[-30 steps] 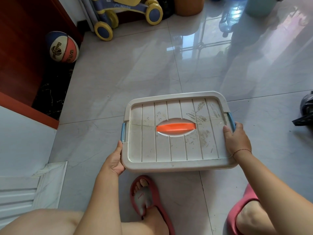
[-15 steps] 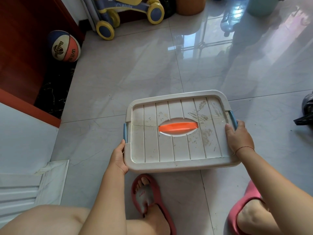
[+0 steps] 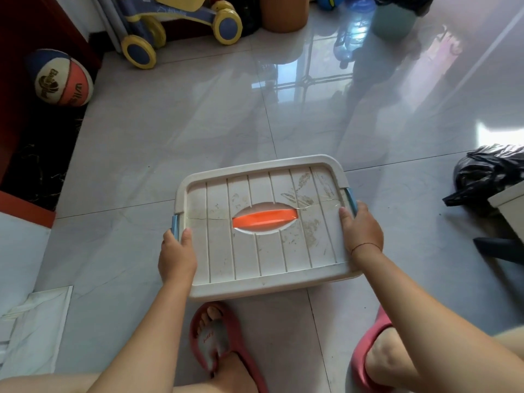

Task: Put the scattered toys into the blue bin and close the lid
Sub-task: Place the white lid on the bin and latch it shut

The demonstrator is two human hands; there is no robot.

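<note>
Both hands are clamped on the white lid, which lies flat over the bin and hides its body. The left hand has its thumb on top and its fingers curled round the lid's left edge, just beside a blue latch, and the right hand grips the opposite edge the same way by the other latch. Under the lid, with its orange handle in the middle, spreads a glossy pale tile floor; two red slippers sit just on the lid's near side, a basketball and a ride-on toy car lie well beyond it to the left, and a black bag lies off to its right.
</note>
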